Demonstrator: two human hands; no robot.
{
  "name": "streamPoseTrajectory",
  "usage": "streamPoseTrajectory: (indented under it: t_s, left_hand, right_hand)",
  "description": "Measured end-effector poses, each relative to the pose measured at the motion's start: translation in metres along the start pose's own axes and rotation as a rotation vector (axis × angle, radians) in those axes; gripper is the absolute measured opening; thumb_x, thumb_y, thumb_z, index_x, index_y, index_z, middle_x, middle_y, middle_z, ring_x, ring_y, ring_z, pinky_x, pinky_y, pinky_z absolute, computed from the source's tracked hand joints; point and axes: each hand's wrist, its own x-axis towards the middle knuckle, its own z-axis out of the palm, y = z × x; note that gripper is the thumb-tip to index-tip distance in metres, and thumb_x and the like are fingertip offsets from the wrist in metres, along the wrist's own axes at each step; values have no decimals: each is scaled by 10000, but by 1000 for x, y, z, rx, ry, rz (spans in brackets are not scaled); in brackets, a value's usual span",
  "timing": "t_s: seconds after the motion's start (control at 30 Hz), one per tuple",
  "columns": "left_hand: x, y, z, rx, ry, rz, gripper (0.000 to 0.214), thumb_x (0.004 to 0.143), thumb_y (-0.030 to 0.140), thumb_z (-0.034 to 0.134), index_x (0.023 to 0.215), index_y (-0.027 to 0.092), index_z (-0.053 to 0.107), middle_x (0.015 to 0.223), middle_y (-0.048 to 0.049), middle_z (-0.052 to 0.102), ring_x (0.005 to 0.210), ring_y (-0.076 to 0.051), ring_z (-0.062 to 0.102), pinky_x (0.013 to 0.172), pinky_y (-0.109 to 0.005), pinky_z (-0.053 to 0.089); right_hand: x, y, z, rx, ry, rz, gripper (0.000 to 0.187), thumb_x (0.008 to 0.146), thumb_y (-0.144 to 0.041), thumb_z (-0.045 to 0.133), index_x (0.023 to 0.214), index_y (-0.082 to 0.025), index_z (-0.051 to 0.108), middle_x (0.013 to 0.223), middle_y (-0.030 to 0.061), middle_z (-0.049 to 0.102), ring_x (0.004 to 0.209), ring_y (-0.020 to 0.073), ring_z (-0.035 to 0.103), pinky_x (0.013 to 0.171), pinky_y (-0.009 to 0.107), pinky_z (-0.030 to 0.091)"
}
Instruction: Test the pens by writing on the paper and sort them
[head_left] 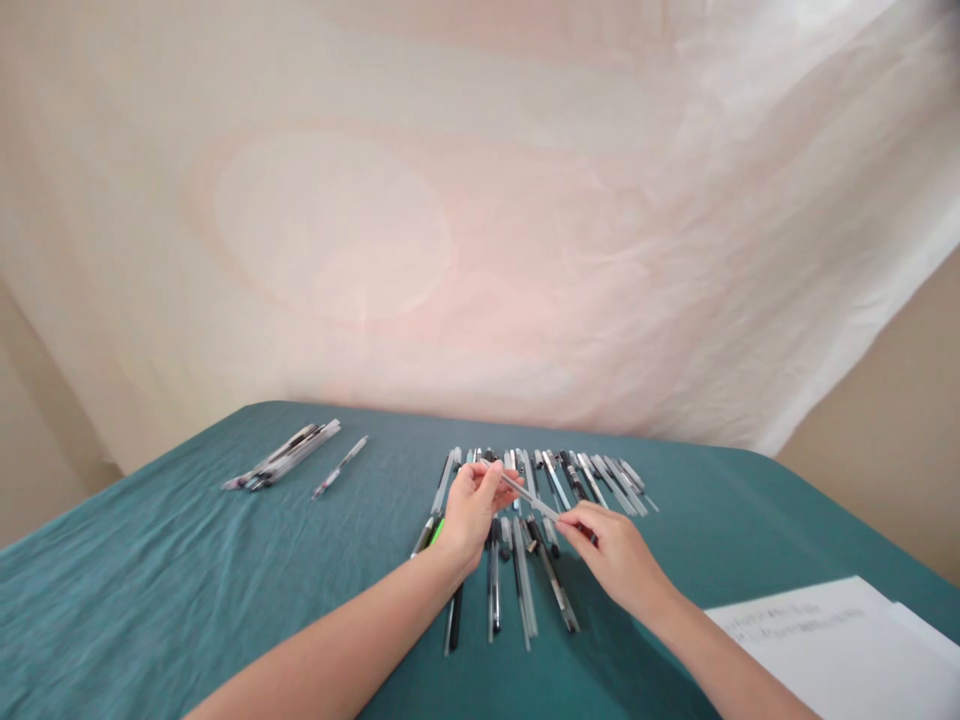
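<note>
Between my two hands a slim translucent pen [531,497] is held at a slant above the table. My left hand [474,508] grips its upper left end, thumb on top. At its lower right end, my right hand [606,548] pinches it between thumb and fingers. Beneath and behind them lie pens in two rows. The far row [620,487] has several clear, white and black pens side by side. The near row [524,590] holds several more, with a green one [436,531] partly hidden by my left wrist.
A bundle of pens [289,457] lies at the far left, with a single pen [341,467] beside it. White paper sheets [840,650] with blurred writing rest at the right front. The table has a green cloth [187,560]; a pale hanging sheet [480,220] stands behind it.
</note>
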Motion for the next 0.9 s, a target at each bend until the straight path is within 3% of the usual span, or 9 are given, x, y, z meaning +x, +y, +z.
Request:
streamPoseTrajectory:
  t_s: [0.17,0.3,0.43,0.67,0.77,0.9]
  left_hand:
    - [4,2,-2,14,50,21,266,747,384,588,774,161,446,787,-56,648,758,-165,638,705,-309,495]
    - [18,9,-11,-42,166,93,242,745,357,604,768,151,478,748,-47,639,706,-134,632,689,-277,498]
    - [37,25,-28,-195,287,118,203,741,294,624,733,139,492,703,-55,626,674,-136,635,646,-256,510]
    - [62,48,-54,-267,427,179,168,793,227,567,700,157,446,634,-7,588,665,-109,635,627,-206,516]
    - [60,47,-52,-275,426,161,159,789,223,573,709,153,454,645,-18,596,669,-115,637,617,-207,520]
    - [51,41,-39,-280,385,94,163,776,218,588,703,147,461,634,-36,599,611,-116,626,562,-205,518]
  right_hand:
    - [-1,1,-5,-86,-41,-38,234,858,-260,396,807,-206,617,742,16,589,643,137,542,637,234,388]
    - [0,1,-15,-155,-127,-48,225,845,-225,403,787,-212,619,763,5,596,664,132,547,649,230,383]
    - [0,-2,-25,-237,-118,-38,227,841,-200,387,773,-206,604,766,5,595,673,131,543,634,227,368]
    - [-7,-32,-43,-544,-86,70,153,773,-168,436,672,-197,546,683,-5,597,619,154,570,555,243,331]
    - [-15,-49,-42,-722,-101,159,143,761,-160,436,686,-185,556,696,32,622,622,207,608,508,261,314]
    - [-23,-59,-32,-804,-286,230,228,728,-36,407,761,-149,601,732,92,651,639,249,642,493,275,343]
